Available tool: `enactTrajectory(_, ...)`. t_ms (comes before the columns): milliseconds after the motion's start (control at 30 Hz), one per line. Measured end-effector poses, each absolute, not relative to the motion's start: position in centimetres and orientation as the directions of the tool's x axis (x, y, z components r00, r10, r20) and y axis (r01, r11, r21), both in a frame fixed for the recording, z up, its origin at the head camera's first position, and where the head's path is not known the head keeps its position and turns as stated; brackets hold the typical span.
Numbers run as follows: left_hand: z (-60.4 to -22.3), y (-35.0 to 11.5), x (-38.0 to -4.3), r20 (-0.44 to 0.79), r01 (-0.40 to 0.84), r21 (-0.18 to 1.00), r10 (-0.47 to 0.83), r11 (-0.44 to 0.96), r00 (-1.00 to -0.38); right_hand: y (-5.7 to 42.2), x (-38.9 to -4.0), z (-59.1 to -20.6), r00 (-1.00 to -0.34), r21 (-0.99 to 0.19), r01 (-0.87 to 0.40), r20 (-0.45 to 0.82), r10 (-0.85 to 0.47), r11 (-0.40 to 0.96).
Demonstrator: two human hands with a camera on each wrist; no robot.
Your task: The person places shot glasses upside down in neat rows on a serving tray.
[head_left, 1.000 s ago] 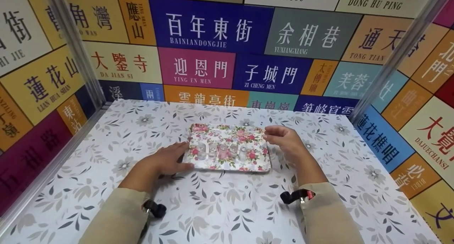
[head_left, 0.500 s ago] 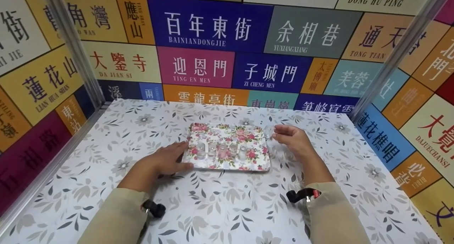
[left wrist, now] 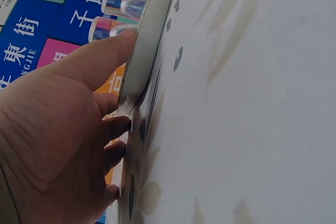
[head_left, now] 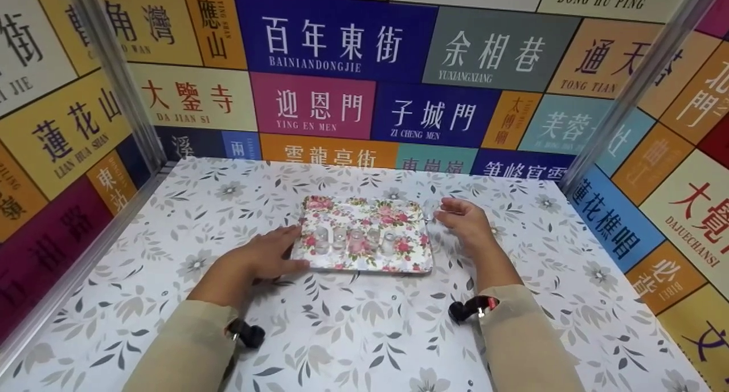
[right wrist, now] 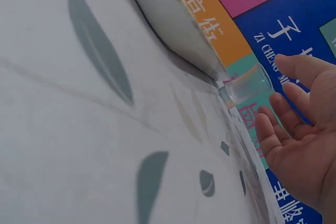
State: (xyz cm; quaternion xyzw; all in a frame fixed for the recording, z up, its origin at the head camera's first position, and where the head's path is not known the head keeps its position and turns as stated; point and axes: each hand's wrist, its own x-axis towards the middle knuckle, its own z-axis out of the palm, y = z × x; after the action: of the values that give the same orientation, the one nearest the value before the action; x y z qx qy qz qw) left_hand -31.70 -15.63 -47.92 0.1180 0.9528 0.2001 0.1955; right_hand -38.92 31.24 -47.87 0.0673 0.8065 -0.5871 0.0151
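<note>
A floral tray [head_left: 353,215] lies mid-table with several small clear glasses [head_left: 389,244] standing on it in a row. My left hand [head_left: 265,256] rests along its left side; in the left wrist view the thumb [left wrist: 113,53] touches the rim and the other fingertips reach down beside the corner. One more small clear glass [right wrist: 249,85] stands off the tray, close to its right back corner. Beside that glass is my right hand [head_left: 468,222], its fingers loosely bent; the right wrist view shows a gap between them and the glass.
A table covering [head_left: 364,323] with grey leaves and flowers lies under everything. Panels with coloured street-name signs [head_left: 319,44] rise at the back and both sides. Metal posts [head_left: 621,90] stand at the back corners.
My right hand has moved off the tray's right back corner and let go of the glass, which now stands beside the tray. The left hand stays at the tray's left side.
</note>
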Motion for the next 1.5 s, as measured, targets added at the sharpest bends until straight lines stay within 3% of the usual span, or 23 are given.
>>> enactTrajectory(300,-47.9,-15.8,-31.6,-0.312,0.173,0.434,0.328,0.884,-0.892,30.5,-40.2,-48.9,-0.988,-0.945,0.153,-0.142,0.061,0.289)
enactTrajectory(500,-47.7,-15.7,-31.4,-0.330,0.150,0.442,0.316,0.884,-0.890,30.5,-40.7,-49.3,-0.983,-0.917,0.183,-0.179,0.046,0.354)
enactTrajectory(1167,-47.8,-15.8,-31.7,-0.323,0.163,0.435,0.323,0.886,-0.889,30.6,-40.6,-49.9,-0.998,-0.792,0.053,-0.069,-0.003,0.609)
enactTrajectory(1500,-47.7,-15.8,-31.7,-0.320,0.168,0.429,0.323,0.888,-0.891,30.1,-39.9,-49.3,-0.994,-0.854,0.107,-0.102,0.038,0.510)
